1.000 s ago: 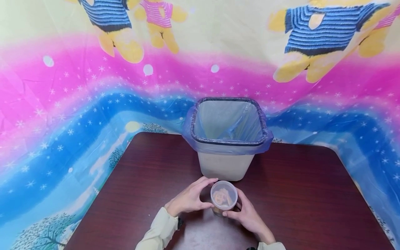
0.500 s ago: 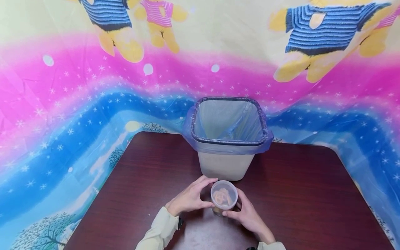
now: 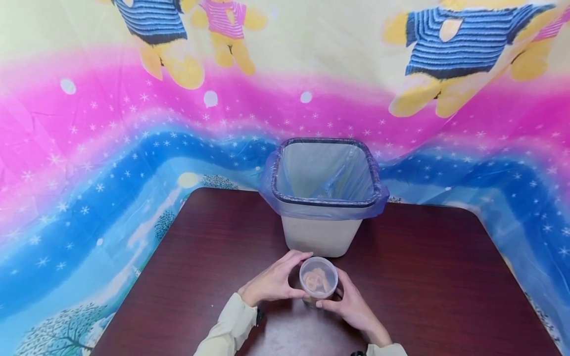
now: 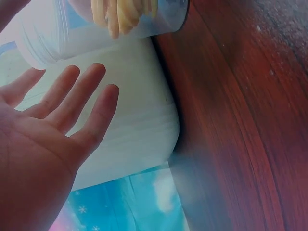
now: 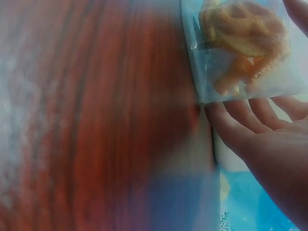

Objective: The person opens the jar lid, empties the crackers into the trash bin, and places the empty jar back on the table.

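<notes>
A small clear plastic jar (image 3: 318, 278) with a round translucent lid stands upright in front of the bin, between both hands. Inside it lie several yellow-orange snack pieces (image 5: 245, 29), one shaped like a wheel with holes. From the right, my right hand (image 3: 349, 304) grips the jar's wall, thumb in front and fingers behind. My left hand (image 3: 271, 282) holds its thumb and index finger around the lid's left rim. In the left wrist view the other fingers (image 4: 89, 91) of that hand are spread beside the jar (image 4: 120, 19), against the bin's wall behind.
Right behind the jar stands a whitish bin (image 3: 322, 237) with a dark rim and a bluish plastic bag liner folded over its edge. The dark red-brown wooden table (image 3: 213, 232) has rounded far corners. A patterned cloth (image 3: 133, 148) with bears hangs behind and beside it.
My left hand has shifted slightly to the right, its thumb now closer against the lid's rim. The jar and my right hand have barely moved.
</notes>
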A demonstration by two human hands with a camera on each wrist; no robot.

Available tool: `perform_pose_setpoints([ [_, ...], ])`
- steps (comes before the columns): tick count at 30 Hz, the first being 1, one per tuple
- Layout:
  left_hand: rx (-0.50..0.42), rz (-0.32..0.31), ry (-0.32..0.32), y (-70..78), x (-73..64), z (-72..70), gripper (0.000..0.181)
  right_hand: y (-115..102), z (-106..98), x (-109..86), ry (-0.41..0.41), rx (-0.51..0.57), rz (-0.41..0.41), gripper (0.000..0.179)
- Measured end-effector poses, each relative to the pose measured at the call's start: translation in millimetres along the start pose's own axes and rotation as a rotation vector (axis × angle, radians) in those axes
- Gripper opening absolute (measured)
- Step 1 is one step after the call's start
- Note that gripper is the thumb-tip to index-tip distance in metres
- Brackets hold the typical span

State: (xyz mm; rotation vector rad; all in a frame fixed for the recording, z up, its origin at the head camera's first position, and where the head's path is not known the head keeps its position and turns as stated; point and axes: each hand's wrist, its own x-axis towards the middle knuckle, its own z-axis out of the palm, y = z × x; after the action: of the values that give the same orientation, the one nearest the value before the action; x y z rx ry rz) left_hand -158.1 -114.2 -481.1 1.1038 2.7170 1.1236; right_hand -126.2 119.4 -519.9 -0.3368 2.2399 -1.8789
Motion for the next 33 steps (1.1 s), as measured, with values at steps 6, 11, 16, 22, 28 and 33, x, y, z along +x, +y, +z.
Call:
perform_pose_setpoints([
  [6,-0.007,-0.03,-0.039,4.0,3.1,3.0,0.093,-0.6,0.5,-0.8,0.007,-0.013,-0.008,0.091],
  [11,-0.021,-0.027,-0.056,6.2,6.8,6.5,0.095,-0.4,0.1,-1.0,0.003,-0.022,-0.016,0.09],
  [16,-0.014,-0.014,-0.052,8.9,10.7,10.6,0.099,-0.8,0.0,-1.4,0.011,-0.046,-0.011,0.09],
  [22,0.024,-0.012,-0.05,12.1,14.5,15.3,0.101,-0.3,0.8,-1.4,0.007,-0.064,-0.012,0.09],
  [28,0.06,-0.006,-0.043,13.4,16.3,17.6,0.1,-0.8,1.2,-0.8,0.007,-0.072,-0.022,0.091],
  [33,0.051,0.017,-0.032,13.1,16.2,18.1,0.099,-1.2,1.3,-1.0,0.006,-0.077,-0.022,0.09],
])
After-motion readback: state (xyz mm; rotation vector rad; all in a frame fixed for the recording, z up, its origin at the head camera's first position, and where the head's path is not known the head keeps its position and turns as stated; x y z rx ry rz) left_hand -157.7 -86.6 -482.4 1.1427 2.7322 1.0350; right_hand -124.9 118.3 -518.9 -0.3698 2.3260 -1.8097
